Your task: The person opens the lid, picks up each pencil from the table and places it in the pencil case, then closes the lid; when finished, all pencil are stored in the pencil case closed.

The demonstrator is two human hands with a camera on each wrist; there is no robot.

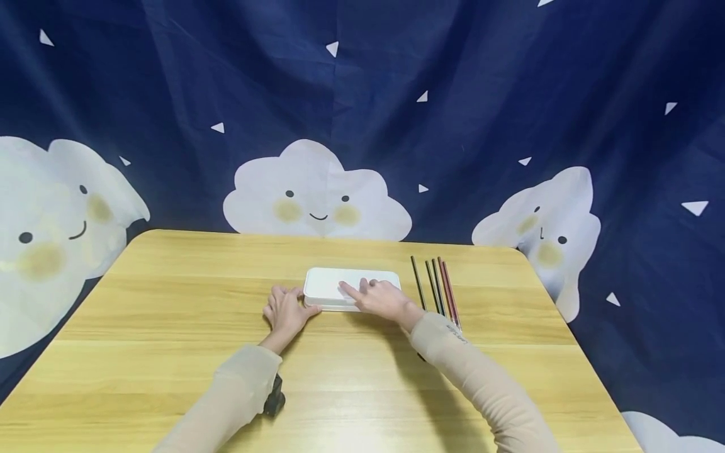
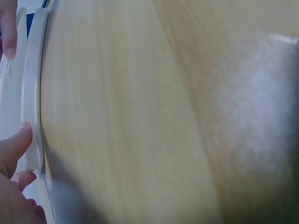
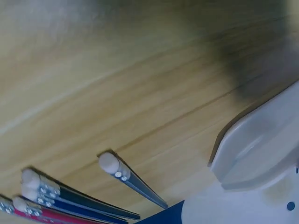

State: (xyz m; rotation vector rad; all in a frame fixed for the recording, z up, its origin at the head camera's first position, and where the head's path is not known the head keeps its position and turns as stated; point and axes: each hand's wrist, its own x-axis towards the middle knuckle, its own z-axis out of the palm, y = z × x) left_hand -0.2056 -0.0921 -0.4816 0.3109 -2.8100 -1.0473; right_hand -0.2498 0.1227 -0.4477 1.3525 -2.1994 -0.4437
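A white lidded box (image 1: 325, 286), like a pencil case, lies lengthwise across the table. My left hand (image 1: 285, 313) grips its left end. In the left wrist view the left thumb (image 2: 21, 137) lies against the lower strip of the box's near side, another finger bent round the corner. My right hand (image 1: 382, 299) reaches over the right part of the lid, one finger extended; in the left wrist view a right-hand finger (image 2: 8, 32) touches the lid's edge by a small catch. A narrow gap shows there between lid and base. The right wrist view shows the box's end (image 3: 257, 144).
Several pencils (image 1: 436, 286), dark and red, lie side by side right of the box. Their pale ends (image 3: 109, 163) point towards me, close by my right forearm. A dark blue curtain (image 1: 453, 126) with cloud faces hangs behind the wooden table (image 1: 187, 302).
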